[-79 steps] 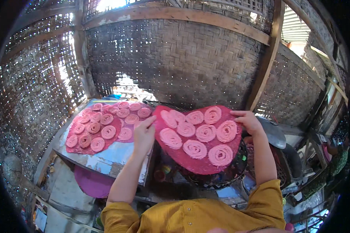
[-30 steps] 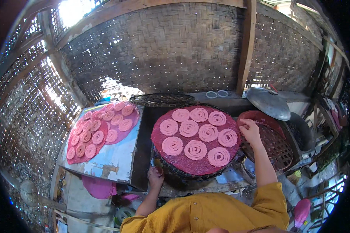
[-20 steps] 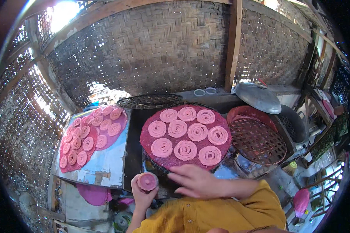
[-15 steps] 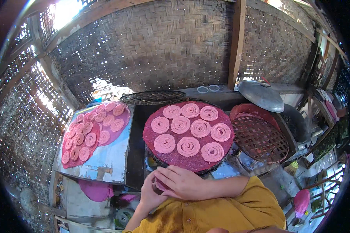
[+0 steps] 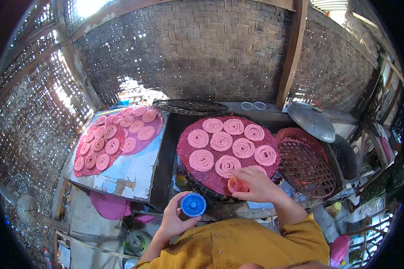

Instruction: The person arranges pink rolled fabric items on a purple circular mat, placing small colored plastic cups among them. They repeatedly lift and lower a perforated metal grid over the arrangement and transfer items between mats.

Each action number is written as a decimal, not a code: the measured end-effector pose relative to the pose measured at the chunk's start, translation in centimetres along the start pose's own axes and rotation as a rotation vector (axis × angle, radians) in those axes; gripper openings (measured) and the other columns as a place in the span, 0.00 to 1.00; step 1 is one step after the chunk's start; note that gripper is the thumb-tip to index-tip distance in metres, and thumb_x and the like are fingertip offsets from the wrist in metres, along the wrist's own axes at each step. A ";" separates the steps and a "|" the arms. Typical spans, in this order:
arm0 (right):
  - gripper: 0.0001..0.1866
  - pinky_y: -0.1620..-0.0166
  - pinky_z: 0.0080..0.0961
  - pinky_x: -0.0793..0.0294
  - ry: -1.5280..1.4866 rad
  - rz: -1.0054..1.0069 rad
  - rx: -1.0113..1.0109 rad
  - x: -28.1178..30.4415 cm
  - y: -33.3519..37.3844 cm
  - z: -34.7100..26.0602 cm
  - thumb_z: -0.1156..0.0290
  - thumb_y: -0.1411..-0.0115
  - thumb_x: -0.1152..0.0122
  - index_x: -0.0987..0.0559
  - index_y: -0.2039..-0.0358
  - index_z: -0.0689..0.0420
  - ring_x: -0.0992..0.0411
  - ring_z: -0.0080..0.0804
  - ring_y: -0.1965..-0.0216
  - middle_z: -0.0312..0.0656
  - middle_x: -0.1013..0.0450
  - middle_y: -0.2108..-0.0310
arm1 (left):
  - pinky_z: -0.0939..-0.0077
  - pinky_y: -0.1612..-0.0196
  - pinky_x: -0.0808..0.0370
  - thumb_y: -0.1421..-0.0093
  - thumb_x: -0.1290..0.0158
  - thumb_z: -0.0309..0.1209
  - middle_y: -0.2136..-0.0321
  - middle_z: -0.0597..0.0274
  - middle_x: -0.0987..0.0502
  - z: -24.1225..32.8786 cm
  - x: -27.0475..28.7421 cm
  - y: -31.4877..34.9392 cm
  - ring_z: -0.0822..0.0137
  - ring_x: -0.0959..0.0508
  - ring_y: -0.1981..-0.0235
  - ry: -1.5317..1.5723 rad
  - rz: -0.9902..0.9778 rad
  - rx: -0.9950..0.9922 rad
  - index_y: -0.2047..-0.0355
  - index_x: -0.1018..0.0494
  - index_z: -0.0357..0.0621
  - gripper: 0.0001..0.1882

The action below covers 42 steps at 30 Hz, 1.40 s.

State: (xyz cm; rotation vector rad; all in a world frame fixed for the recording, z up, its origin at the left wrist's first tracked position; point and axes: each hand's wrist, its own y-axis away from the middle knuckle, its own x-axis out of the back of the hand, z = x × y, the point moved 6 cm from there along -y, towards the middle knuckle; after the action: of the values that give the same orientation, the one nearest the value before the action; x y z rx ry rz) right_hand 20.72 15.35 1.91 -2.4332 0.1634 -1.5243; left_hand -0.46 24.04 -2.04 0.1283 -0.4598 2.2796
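My left hand point(image 5: 173, 220) grips a round blue piece point(image 5: 193, 205) with a ridged rim and hollowed middle, just off the tray's near edge. Over the near right part of the round tray, my right hand point(image 5: 256, 184) is closed round a reddish-pink, cup-like piece point(image 5: 237, 184); my fingers cover part of it. Several pink coiled dough spirals point(image 5: 221, 141) lie flat on the magenta mesh cloth point(image 5: 199, 179) covering the tray. One spiral is partly hidden behind my right hand.
On the left, more pink spirals point(image 5: 112, 146) rest on magenta cloths over a worn blue-white tabletop point(image 5: 141, 161). To the right are an open-weave basket tray point(image 5: 307, 168), a metal lid point(image 5: 310, 122) and a dark pan point(image 5: 345, 153). A woven wall point(image 5: 179, 54) stands behind.
My hands, earlier together near my body, have come apart. The right moved up and right over the tray with the reddish-pink piece; the left now shows the blue piece. The view has shifted.
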 end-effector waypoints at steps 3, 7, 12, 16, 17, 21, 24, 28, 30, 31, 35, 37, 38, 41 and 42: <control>0.35 0.54 0.35 0.36 0.035 -0.030 -0.002 -0.9 0.5 0.4 0.57 0.56 0.39 0.36 0.49 0.58 0.36 0.44 0.57 0.47 0.34 0.58 | 0.74 0.55 0.29 0.60 0.38 0.22 0.52 0.57 0.36 -0.3 -0.1 -0.2 0.68 0.33 0.52 0.031 -0.001 -0.028 0.49 0.44 0.38 0.37; 0.37 0.52 0.36 0.38 0.088 -0.013 0.054 -0.5 0.5 -0.5 0.53 0.56 0.39 0.37 0.48 0.58 0.37 0.44 0.55 0.48 0.35 0.56 | 0.74 0.55 0.30 0.60 0.38 0.26 0.53 0.57 0.34 0.2 -0.7 -0.5 0.69 0.33 0.52 -0.016 -0.045 0.036 0.49 0.43 0.39 0.37; 0.38 0.51 0.37 0.39 -0.049 0.015 0.186 -0.1 -0.2 -5.4 0.51 0.55 0.39 0.38 0.48 0.61 0.38 0.44 0.52 0.50 0.37 0.54 | 0.69 0.54 0.33 0.60 0.38 0.35 0.56 0.51 0.32 3.2 -3.0 -2.7 0.58 0.31 0.56 -0.431 -0.161 -0.200 0.49 0.41 0.39 0.38; 0.38 0.54 0.35 0.35 -0.165 0.071 0.183 -0.1 -0.9 -5.7 0.55 0.55 0.39 0.39 0.48 0.63 0.34 0.46 0.56 0.51 0.35 0.56 | 0.66 0.54 0.34 0.61 0.38 0.35 0.57 0.49 0.32 4.5 -3.9 -3.8 0.54 0.32 0.57 -0.535 -0.174 -0.293 0.50 0.41 0.36 0.39; 0.37 0.55 0.35 0.34 -0.210 0.087 0.176 0.4 -1.1 -5.4 0.56 0.55 0.38 0.38 0.48 0.63 0.33 0.46 0.57 0.52 0.34 0.56 | 0.66 0.54 0.34 0.61 0.38 0.35 0.57 0.50 0.32 4.6 -3.9 -4.1 0.54 0.31 0.57 -0.554 -0.178 -0.299 0.49 0.41 0.35 0.39; 0.33 0.57 0.29 0.31 -0.138 0.176 -0.080 5.0 -2.0 0.1 0.60 0.59 0.34 0.32 0.51 0.57 0.30 0.38 0.60 0.48 0.30 0.61 | 0.67 0.54 0.33 0.60 0.38 0.36 0.58 0.50 0.31 4.6 -3.1 -4.3 0.54 0.30 0.59 -0.532 -0.074 -0.332 0.49 0.42 0.35 0.39; 0.36 0.56 0.29 0.31 0.153 0.439 -0.202 8.2 -1.3 9.5 0.58 0.59 0.35 0.34 0.50 0.61 0.30 0.40 0.59 0.51 0.31 0.58 | 0.72 0.58 0.31 0.60 0.38 0.37 0.59 0.50 0.30 4.2 -1.7 -4.7 0.59 0.28 0.61 -0.426 -0.035 -0.207 0.47 0.43 0.36 0.41; 0.44 0.53 0.36 0.35 0.230 0.326 -0.556 7.9 -0.5 17.6 0.50 0.62 0.36 0.38 0.47 0.62 0.33 0.50 0.57 0.59 0.33 0.60 | 0.74 0.59 0.29 0.61 0.37 0.33 0.56 0.51 0.31 4.4 0.0 -5.7 0.64 0.28 0.57 -0.289 0.032 -0.110 0.45 0.46 0.37 0.44; 0.46 0.54 0.36 0.34 0.293 0.282 -0.592 7.2 -0.5 19.0 0.51 0.63 0.35 0.40 0.46 0.60 0.33 0.52 0.58 0.58 0.32 0.61 | 0.75 0.59 0.28 0.61 0.37 0.32 0.55 0.52 0.32 4.3 0.8 -6.0 0.65 0.29 0.55 -0.270 0.058 -0.129 0.45 0.48 0.37 0.45; 0.46 0.54 0.36 0.34 0.313 0.266 -0.581 6.7 -0.5 19.3 0.51 0.64 0.35 0.40 0.46 0.60 0.33 0.52 0.59 0.58 0.32 0.61 | 0.75 0.59 0.28 0.61 0.37 0.32 0.55 0.52 0.32 4.3 1.1 -6.1 0.65 0.29 0.55 -0.235 0.074 -0.122 0.44 0.48 0.37 0.45; 0.45 0.51 0.36 0.36 0.387 0.189 -0.582 6.4 -1.4 18.0 0.51 0.63 0.35 0.40 0.46 0.59 0.35 0.50 0.56 0.56 0.34 0.58 | 0.74 0.59 0.28 0.60 0.37 0.33 0.56 0.53 0.31 3.9 2.0 -7.0 0.65 0.29 0.56 -0.142 0.124 -0.084 0.44 0.50 0.36 0.46; 0.45 0.50 0.35 0.38 0.548 0.264 -0.531 6.8 -2.2 15.8 0.50 0.62 0.35 0.40 0.46 0.59 0.37 0.48 0.53 0.55 0.35 0.55 | 0.73 0.58 0.29 0.59 0.37 0.34 0.57 0.52 0.31 3.9 2.0 -7.8 0.63 0.28 0.57 -0.184 0.121 -0.116 0.44 0.50 0.36 0.45; 0.45 0.48 0.35 0.40 0.518 0.349 -0.403 7.0 -3.2 14.5 0.48 0.61 0.36 0.39 0.46 0.59 0.39 0.45 0.51 0.53 0.37 0.53 | 0.72 0.58 0.29 0.59 0.38 0.35 0.58 0.52 0.31 4.5 1.5 -8.7 0.61 0.28 0.57 -0.236 0.106 -0.160 0.44 0.50 0.36 0.45; 0.43 0.50 0.35 0.37 -0.049 0.241 -0.045 6.7 -8.3 7.4 0.49 0.60 0.36 0.39 0.46 0.59 0.36 0.44 0.54 0.52 0.36 0.54 | 0.71 0.53 0.33 0.59 0.39 0.36 0.58 0.47 0.31 5.7 -0.8 -13.3 0.58 0.29 0.56 -0.549 0.020 -0.326 0.43 0.53 0.37 0.47; 0.40 0.53 0.33 0.34 -0.166 0.125 -0.021 6.5 -9.8 4.8 0.53 0.58 0.36 0.37 0.47 0.58 0.34 0.41 0.55 0.49 0.35 0.55 | 0.69 0.53 0.33 0.59 0.39 0.37 0.58 0.47 0.31 6.1 -1.4 -14.6 0.56 0.29 0.56 -0.569 0.018 -0.392 0.43 0.53 0.38 0.47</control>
State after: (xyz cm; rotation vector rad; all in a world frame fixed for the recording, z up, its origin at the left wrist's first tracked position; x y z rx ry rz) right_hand 27.45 24.01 8.35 -2.5002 0.2943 -1.2690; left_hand 10.79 29.90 7.50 0.5802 -1.1913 2.1004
